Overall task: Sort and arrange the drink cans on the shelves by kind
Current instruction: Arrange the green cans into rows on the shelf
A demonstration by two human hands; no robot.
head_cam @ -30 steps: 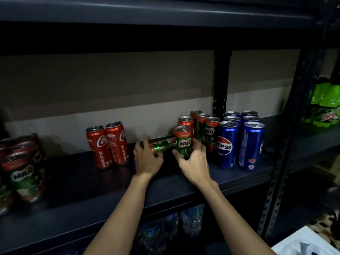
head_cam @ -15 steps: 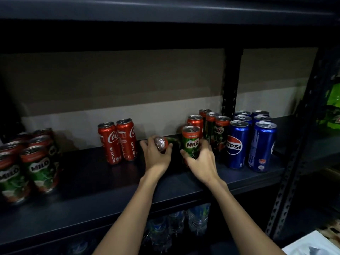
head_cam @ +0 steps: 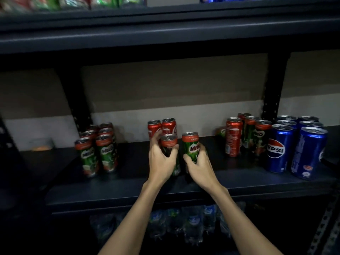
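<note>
Shop stockroom: dark metal shelving (head_cam: 165, 188) stocked with grouped drink cans (head_cam: 279, 148), bottled water (head_cam: 193, 221) below.

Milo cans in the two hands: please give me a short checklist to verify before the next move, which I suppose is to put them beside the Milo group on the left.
1. Left hand grips its Milo can: ok.
2. Right hand grips its Milo can: ok.
3. Both held cans upright: ok.
4. Free shelf surface between the hands and the left Milo group: ok.
5. Coca-Cola cans right behind the left hand could be knocked: cannot tell whether they touch.
6. All Milo gathered: not ok, the right Milo cans stand beside the Pepsi cans.
</note>
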